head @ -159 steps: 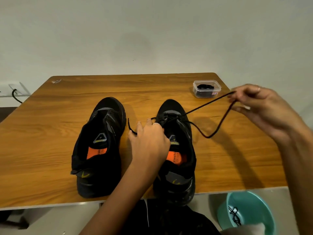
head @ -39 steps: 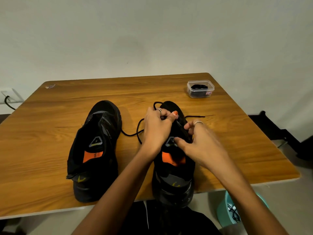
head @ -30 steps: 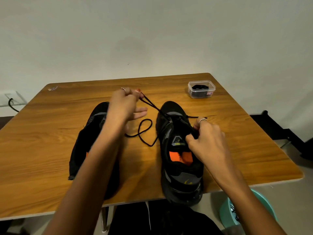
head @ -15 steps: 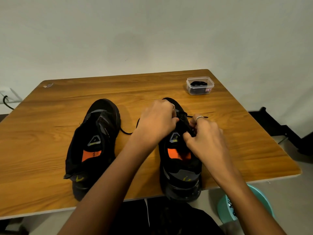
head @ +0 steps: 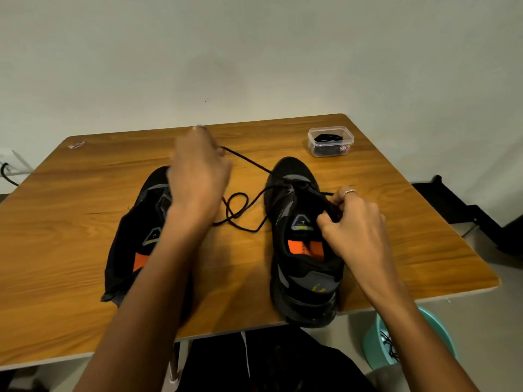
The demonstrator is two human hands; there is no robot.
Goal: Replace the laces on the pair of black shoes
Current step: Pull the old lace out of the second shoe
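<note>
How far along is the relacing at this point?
Done: only the toe-end eyelets of the right-side shoe look threaded. In hand: the left hand pulls the lace taut while the right hand holds the upper. Left: the upper eyelets and the unlaced left-side shoe.

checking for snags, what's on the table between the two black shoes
In the head view, only slack black lace lies looped on the bare wooden table between the left shoe and the right shoe.

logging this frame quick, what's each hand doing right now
Left hand: raised and blurred, pulling the black lace taut; closed on it.
Right hand: pinching the eyelet edge of the right shoe.
</note>
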